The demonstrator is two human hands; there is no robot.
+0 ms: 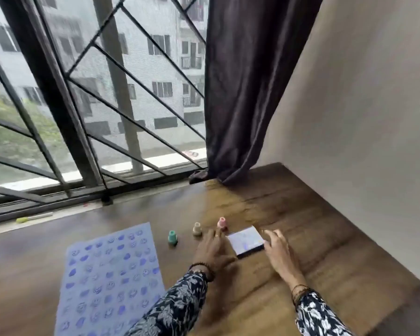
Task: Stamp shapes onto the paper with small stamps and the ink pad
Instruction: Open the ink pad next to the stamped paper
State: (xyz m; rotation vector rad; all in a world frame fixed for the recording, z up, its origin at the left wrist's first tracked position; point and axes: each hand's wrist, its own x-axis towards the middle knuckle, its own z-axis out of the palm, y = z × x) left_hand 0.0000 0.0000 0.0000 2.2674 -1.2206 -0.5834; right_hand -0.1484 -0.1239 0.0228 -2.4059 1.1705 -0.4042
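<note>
A sheet of paper (112,275) covered with several blue stamped faces and blobs lies at the lower left on the wooden table. Three small stamps stand upright beyond it: a green stamp (173,237), a beige stamp (197,229) and a pink stamp (222,223). The ink pad (246,241), a flat dark case with a bluish-white top, lies to the right of them. My left hand (212,251) rests flat with fingers spread, fingertips near the pink stamp and the pad's left edge. My right hand (277,251) lies fingers apart, touching the pad's right edge.
A wooden table (301,238) runs to a barred window (83,105) at the back. A dark curtain (247,93) hangs to the tabletop at the back centre. A plain wall (374,141) bounds the right side. A green-tipped pen (34,217) lies on the sill at far left.
</note>
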